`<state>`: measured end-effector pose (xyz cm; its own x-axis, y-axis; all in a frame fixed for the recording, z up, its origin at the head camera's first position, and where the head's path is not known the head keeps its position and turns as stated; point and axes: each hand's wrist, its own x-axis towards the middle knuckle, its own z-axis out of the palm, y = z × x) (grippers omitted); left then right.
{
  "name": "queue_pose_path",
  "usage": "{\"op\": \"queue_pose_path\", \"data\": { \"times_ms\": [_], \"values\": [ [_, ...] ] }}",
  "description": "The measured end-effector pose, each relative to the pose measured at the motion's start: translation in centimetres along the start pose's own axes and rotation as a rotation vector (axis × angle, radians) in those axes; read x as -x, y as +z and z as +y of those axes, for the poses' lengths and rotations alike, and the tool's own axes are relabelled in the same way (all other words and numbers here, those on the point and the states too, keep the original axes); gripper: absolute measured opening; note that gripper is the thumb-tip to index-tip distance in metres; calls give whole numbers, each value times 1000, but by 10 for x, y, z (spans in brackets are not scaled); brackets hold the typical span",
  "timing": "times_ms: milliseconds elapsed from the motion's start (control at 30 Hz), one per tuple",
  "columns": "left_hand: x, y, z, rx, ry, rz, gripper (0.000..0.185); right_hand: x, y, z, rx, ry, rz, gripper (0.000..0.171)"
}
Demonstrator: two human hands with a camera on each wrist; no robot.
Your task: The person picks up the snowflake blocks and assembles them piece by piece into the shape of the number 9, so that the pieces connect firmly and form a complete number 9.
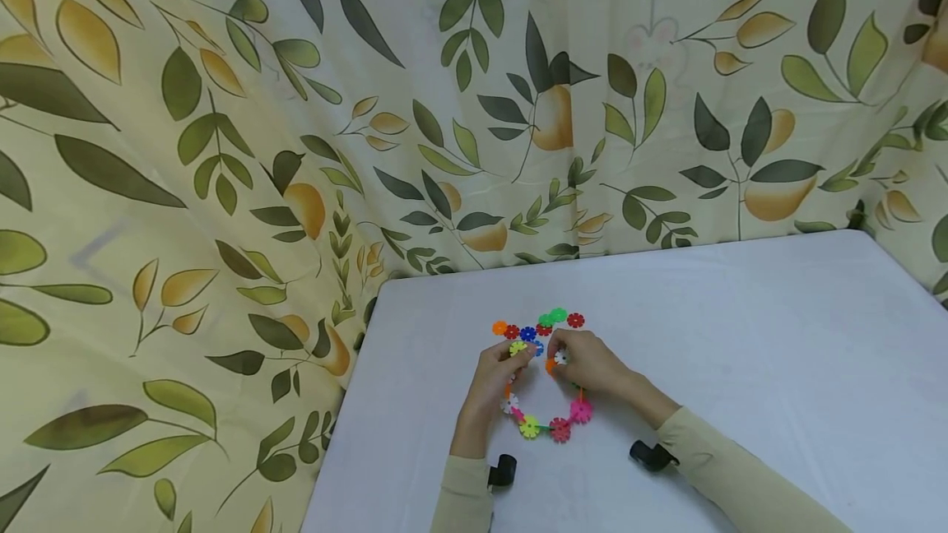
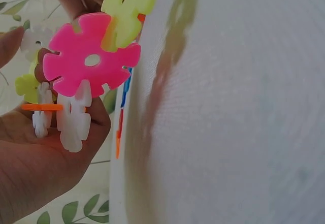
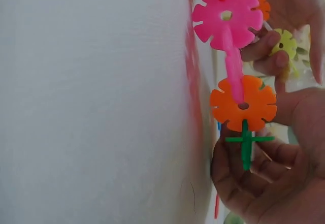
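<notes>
Both hands hold up a ring-shaped chain of coloured snowflake discs [image 1: 544, 422] over the white table [image 1: 741, 352]. My left hand [image 1: 521, 352] pinches a yellow disc [image 1: 518, 347] at one end of the chain. My right hand [image 1: 559, 355] pinches a white and an orange disc at the other end, a finger's width away. In the left wrist view, the left hand [image 2: 35, 168] curls round white discs [image 2: 73, 120] below a pink disc [image 2: 91, 61]. In the right wrist view, the right hand [image 3: 254, 183] grips a green disc [image 3: 246, 145] under an orange one [image 3: 244, 104].
Several loose discs lie on the table just beyond the hands: orange [image 1: 499, 327], blue [image 1: 527, 333], green [image 1: 554, 317] and red [image 1: 575, 320]. A leaf-patterned curtain [image 1: 222, 187] hangs along the table's far and left edges. Black wrist cameras [image 1: 652, 455] sit on both forearms.
</notes>
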<state>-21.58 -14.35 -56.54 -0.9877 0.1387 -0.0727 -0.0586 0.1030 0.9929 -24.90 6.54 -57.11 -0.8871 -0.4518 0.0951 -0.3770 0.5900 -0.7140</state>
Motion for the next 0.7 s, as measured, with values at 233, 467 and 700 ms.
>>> {"op": "queue_pose_path", "data": {
  "times_ms": [233, 467, 700],
  "values": [
    [0, 0, 0, -23, -5, 0, 33, 3, -5, -1, -91, -17, 51, 20],
    [-1, 0, -1, -10, -21, 3, 46, 4, -10, 4, -295, 26, 87, 7],
    [-1, 0, 0, 7, -53, 13, 45, 8, -15, 0, -473, 50, 62, 14]
  ]
}}
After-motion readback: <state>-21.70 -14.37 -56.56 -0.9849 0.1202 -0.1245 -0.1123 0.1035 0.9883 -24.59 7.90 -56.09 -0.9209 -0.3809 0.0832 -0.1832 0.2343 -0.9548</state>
